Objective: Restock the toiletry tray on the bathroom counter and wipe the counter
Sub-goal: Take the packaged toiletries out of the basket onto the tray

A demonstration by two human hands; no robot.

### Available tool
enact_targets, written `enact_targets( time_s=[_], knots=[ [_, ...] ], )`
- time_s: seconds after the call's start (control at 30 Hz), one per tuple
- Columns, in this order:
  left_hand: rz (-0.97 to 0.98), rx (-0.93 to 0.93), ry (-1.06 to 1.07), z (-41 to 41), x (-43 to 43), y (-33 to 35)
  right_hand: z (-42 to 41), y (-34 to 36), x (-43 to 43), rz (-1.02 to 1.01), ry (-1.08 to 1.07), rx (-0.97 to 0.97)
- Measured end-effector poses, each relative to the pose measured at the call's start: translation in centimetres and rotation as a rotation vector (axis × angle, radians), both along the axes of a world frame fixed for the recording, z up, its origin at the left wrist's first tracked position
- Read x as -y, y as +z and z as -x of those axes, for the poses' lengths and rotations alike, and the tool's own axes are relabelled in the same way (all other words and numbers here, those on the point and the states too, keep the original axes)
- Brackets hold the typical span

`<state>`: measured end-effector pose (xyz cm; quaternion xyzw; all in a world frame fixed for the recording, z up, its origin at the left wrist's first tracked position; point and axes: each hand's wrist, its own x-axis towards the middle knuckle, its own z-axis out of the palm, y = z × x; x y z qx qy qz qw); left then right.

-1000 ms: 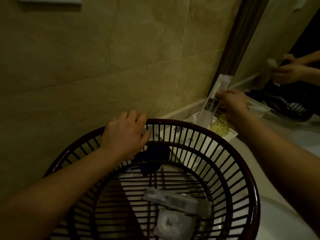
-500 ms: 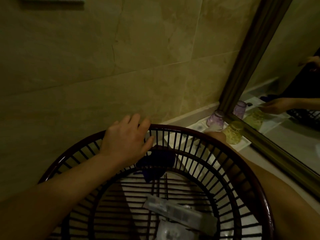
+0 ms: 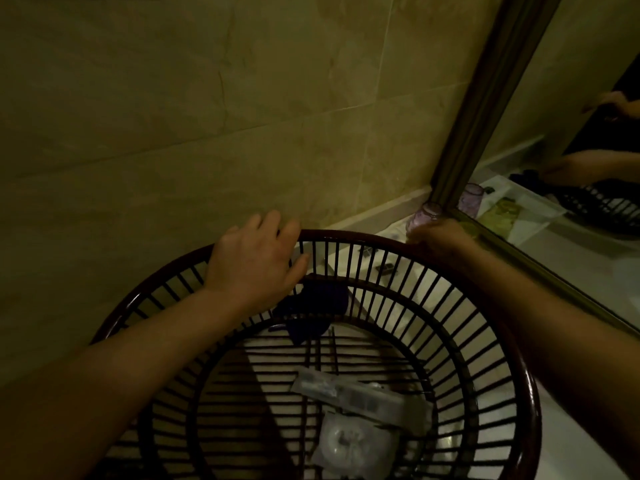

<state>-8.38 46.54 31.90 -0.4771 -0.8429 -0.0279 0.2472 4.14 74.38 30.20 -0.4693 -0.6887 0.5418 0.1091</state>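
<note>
Both hands are up at the far rim of the dark slatted basket (image 3: 512, 344), which fills the lower half of the frame and blocks most of the counter (image 3: 568, 438) behind it. Her or his left hand (image 3: 252, 258) holds the rim at centre left, fingers laid over the top bar and thumb pressed against the slats inside. At the rim's upper right sits the right hand (image 3: 440, 237); its fingers drop behind the bar, so I cannot tell whether they grip anything. Just past that hand, and partly covered by it and the slats, the white toiletry tray (image 3: 391, 232) sits in the corner where the tiled wall (image 3: 207, 116) meets the mirror (image 3: 478, 116). A purple glass (image 3: 424, 216) stands on the tray, touching the top of the right hand in this view. Inside the basket a dark blue cloth (image 3: 322, 299) hangs against the far slats just beside the left thumb. Lower down on the floor of the basket lie a long clear packet (image 3: 353, 393) and, near it, a round white packet (image 3: 346, 441). The mirror at upper right reflects both arms and the basket.
</note>
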Motion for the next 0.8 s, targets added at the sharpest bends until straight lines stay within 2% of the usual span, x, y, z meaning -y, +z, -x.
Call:
enact_targets(
  time_s=[0.07, 0.13, 0.23, 0.33, 0.4, 0.5, 0.67, 0.8],
  knots=[
    [-0.006, 0.0, -0.021, 0.0, 0.1, 0.0, -0.8, 2.6, 0.4, 0.045, 0.008, -0.184],
    [-0.006, -0.009, -0.033, 0.0, 0.1, 0.0, -1.9, 5.7, 1.5, -0.016, 0.064, -0.267],
    [-0.021, -0.003, -0.047, 0.1, 0.2, 0.0, -3.6, 10.2, 4.6, -0.161, 0.171, -0.313],
    [-0.036, 0.008, -0.062, 0.1, 0.2, 0.0, -4.6, 13.1, 8.9, -0.286, 0.369, -0.314],
    [-0.037, 0.018, -0.065, 0.2, 0.2, -0.1, -4.4, 13.4, 11.6, -0.353, 0.532, -0.197],
    [-0.024, 0.01, -0.059, 0.2, 0.1, -0.1, -2.7, 11.1, 14.7, -0.446, 0.828, 0.132],
    [-0.025, 0.017, -0.065, 0.1, 0.3, 0.0, 0.2, 1.4, 18.0, -0.63, 1.259, 0.702],
    [-0.027, 0.022, -0.067, 0.2, 0.3, -0.1, -0.7, -4.5, 18.6, -0.733, 1.468, 0.937]
  ],
)
